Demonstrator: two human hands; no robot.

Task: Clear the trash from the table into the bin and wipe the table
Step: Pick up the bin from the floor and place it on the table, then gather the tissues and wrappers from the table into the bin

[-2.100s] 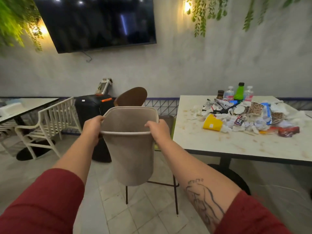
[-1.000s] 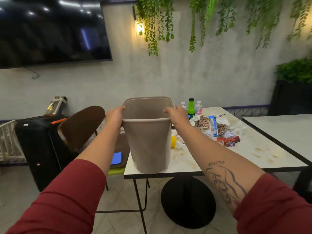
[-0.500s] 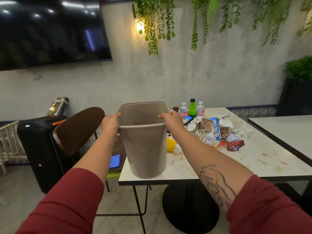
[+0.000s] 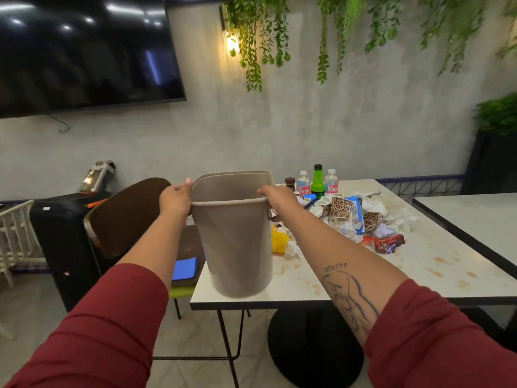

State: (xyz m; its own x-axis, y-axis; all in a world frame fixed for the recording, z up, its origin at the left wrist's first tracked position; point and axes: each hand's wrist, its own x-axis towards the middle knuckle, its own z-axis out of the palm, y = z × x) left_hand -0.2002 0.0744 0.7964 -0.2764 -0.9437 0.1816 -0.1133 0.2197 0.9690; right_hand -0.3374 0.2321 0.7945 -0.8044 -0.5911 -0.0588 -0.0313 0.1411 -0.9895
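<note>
A tall beige bin (image 4: 237,242) stands upright at the near left corner of the stained white table (image 4: 372,278). My left hand (image 4: 174,201) grips its left rim and my right hand (image 4: 277,201) grips its right rim. Beyond the bin lies a pile of trash (image 4: 361,219): crumpled tissues, leopard-print paper cups, a blue wrapper, a red wrapper (image 4: 387,243) and a yellow cup (image 4: 279,242) partly hidden by the bin. Several bottles (image 4: 317,182) stand at the far edge. A blue cloth (image 4: 184,268) lies on a chair seat to the left.
A brown-backed chair (image 4: 126,217) stands against the table's left side, with a black speaker (image 4: 60,242) behind it. A second white table (image 4: 475,217) is at the right. A white chair (image 4: 14,236) is at far left. A dark television hangs on the wall.
Both hands carried the bin from over the floor to the table's near left corner and lowered it; its base now looks to rest on the tabletop.
</note>
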